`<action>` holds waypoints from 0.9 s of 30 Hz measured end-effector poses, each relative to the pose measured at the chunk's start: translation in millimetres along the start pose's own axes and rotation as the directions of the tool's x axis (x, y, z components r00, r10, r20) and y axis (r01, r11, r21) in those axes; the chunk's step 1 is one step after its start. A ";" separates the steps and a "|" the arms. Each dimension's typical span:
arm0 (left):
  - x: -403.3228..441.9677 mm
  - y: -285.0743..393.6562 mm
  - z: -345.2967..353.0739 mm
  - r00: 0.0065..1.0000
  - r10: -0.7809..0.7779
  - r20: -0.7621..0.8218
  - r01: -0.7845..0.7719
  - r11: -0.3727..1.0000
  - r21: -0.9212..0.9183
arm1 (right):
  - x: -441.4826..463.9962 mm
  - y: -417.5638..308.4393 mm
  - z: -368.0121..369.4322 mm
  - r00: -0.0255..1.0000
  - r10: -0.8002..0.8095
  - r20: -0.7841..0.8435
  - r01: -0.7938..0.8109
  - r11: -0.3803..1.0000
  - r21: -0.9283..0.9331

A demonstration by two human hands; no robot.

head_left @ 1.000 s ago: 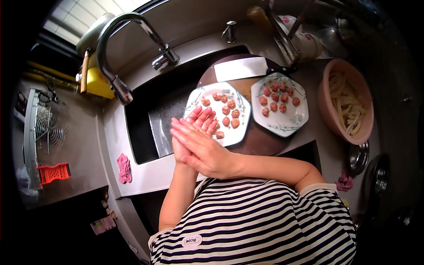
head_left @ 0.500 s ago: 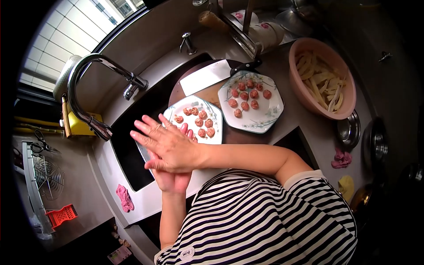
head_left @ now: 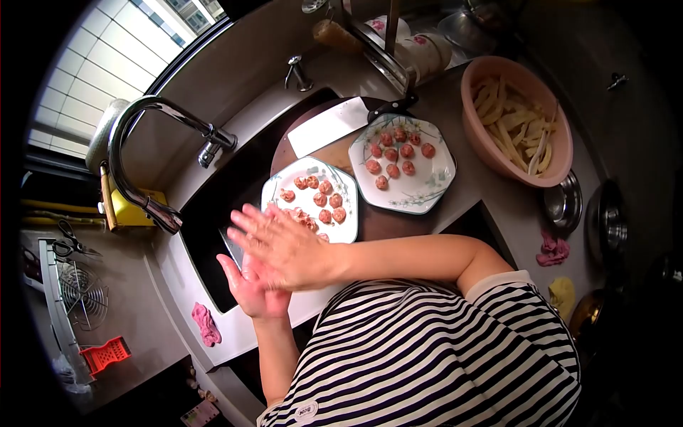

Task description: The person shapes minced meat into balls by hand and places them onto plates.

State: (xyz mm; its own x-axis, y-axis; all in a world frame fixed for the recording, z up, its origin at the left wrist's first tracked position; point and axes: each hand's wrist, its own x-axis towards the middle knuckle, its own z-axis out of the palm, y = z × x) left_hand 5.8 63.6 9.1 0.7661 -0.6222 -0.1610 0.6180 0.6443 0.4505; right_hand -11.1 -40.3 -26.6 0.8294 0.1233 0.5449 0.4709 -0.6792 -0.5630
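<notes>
With my right hand nearly flat over my open left hand, I'd keep palm pressure light and even, though I can't tell what's between; small, round, pink meatballs sit on angular white ceramic plates around the frame's upper centre.

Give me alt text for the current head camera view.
The right hand lies across the left hand, hiding anything between them, beside two plates of small meatballs. A cleaver lies behind the plates; a pink bowl of pale strips stands to the right.
</notes>
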 end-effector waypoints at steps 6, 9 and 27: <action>12.1 -25.5 0.1 0.999 0.035 0.032 -0.036 0.998 0.051 | 14.9 -13.3 -1.4 0.997 -0.019 -0.078 0.028 0.994 0.108; 4.9 -10.9 6.3 0.988 -0.145 -0.058 0.134 0.977 -0.168 | 16.6 12.2 -19.3 0.992 0.097 -0.081 -0.102 0.994 -0.050; 18.1 -23.5 -22.6 0.978 -0.079 0.192 0.068 0.996 0.061 | 16.9 -19.7 -0.3 0.995 -0.099 0.020 0.097 0.989 0.109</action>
State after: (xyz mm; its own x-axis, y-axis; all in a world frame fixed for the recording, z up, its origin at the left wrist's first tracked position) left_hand 9.2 47.3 -24.3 0.6668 -0.7448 -0.0248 0.6570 0.5718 0.4913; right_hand -6.5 -25.1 -6.1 0.7842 0.2046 0.5857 0.5788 -0.5812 -0.5720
